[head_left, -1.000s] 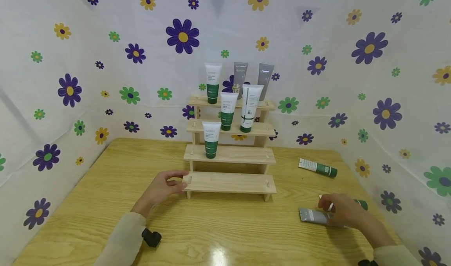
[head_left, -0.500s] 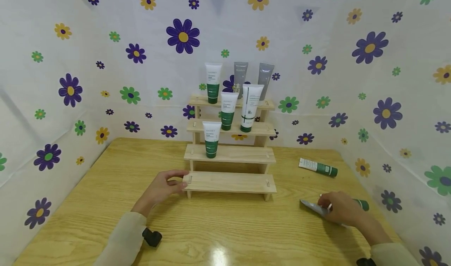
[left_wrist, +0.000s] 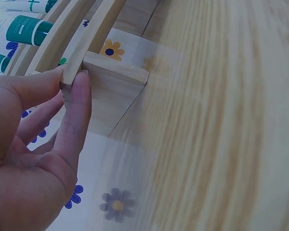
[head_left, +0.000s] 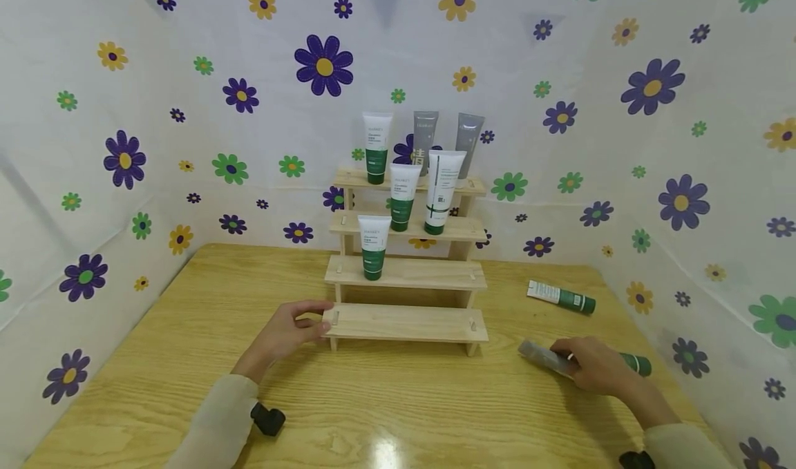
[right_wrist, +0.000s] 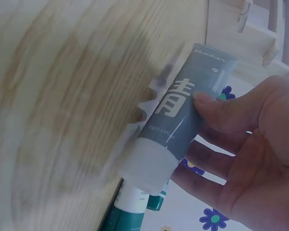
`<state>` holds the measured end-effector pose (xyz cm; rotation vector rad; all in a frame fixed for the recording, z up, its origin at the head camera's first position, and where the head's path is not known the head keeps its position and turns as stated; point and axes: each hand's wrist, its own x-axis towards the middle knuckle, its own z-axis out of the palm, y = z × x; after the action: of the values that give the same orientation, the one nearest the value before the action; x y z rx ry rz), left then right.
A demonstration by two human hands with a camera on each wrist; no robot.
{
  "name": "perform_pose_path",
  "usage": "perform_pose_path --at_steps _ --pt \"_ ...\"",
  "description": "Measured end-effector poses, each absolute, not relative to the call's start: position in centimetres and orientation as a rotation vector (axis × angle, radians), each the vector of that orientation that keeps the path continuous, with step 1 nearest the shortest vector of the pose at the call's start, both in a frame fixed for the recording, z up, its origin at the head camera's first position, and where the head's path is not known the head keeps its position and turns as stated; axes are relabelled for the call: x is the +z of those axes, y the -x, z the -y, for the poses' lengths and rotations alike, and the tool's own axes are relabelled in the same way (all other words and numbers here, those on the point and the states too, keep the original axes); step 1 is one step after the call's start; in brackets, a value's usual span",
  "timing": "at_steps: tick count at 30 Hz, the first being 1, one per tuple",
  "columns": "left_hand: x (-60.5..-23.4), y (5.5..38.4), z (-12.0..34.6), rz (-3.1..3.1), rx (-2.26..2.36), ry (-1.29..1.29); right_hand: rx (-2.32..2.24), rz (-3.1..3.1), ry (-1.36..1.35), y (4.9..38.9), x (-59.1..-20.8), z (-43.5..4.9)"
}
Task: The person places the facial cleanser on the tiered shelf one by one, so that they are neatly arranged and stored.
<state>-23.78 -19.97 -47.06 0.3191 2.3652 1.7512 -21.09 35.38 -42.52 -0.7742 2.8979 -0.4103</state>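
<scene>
My left hand (head_left: 282,334) pinches the left end of the lowest board of a stepped wooden display rack (head_left: 404,322); the left wrist view shows thumb and finger on the board's end (left_wrist: 76,67). At the right, my right hand (head_left: 597,365) holds a grey squeeze tube (right_wrist: 183,106) with a pale cap, thumb on its front and fingers behind. In the right wrist view it is tilted above the tabletop. Partly hidden behind that hand, a white and green tube (head_left: 637,364) lies on the table.
Another white and green tube (head_left: 561,296) lies farther back. On the rack's upper steps stand white and green tubes (head_left: 373,248), a taller white tube (head_left: 444,193) and two grey tubes (head_left: 425,141). A flowered cloth (head_left: 249,144) surrounds the wooden table (head_left: 385,400).
My right hand has gripped the grey tube, tipped it up from lying flat and shifted it slightly left. My left hand has stayed on the rack.
</scene>
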Motion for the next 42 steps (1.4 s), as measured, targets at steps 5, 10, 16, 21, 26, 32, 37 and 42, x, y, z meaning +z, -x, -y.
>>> perform_pose_path --at_steps 5,10,16,21,26,32,37,42 --pt "-47.1 23.8 20.0 -2.362 1.752 -0.328 -0.518 -2.878 0.855 21.6 -42.4 -34.9" --pt "-47.1 23.8 19.9 -2.37 1.75 -0.323 -0.622 -2.846 0.889 22.2 -41.1 -33.7" --pt "-47.1 23.8 20.0 -2.365 1.757 -0.332 -0.731 -2.883 0.919 22.8 -39.3 -31.8" --pt "-47.1 23.8 20.0 -2.361 1.753 -0.341 -0.799 -2.889 0.89 23.4 -37.9 -30.4" --pt "-47.2 23.9 20.1 -2.357 1.754 -0.347 -0.866 -2.881 0.897 24.0 -37.0 -29.2" --pt "-47.3 23.9 20.2 -2.346 1.768 -0.357 -0.931 -2.877 0.834 24.5 -36.4 -27.9" --pt "-47.4 23.9 20.3 -2.344 1.769 -0.368 -0.966 -2.893 0.798 25.0 -36.0 -26.8" --pt "-47.4 23.9 20.3 -2.34 1.772 -0.377 -1.033 -2.901 0.742 25.4 -35.5 -25.7"
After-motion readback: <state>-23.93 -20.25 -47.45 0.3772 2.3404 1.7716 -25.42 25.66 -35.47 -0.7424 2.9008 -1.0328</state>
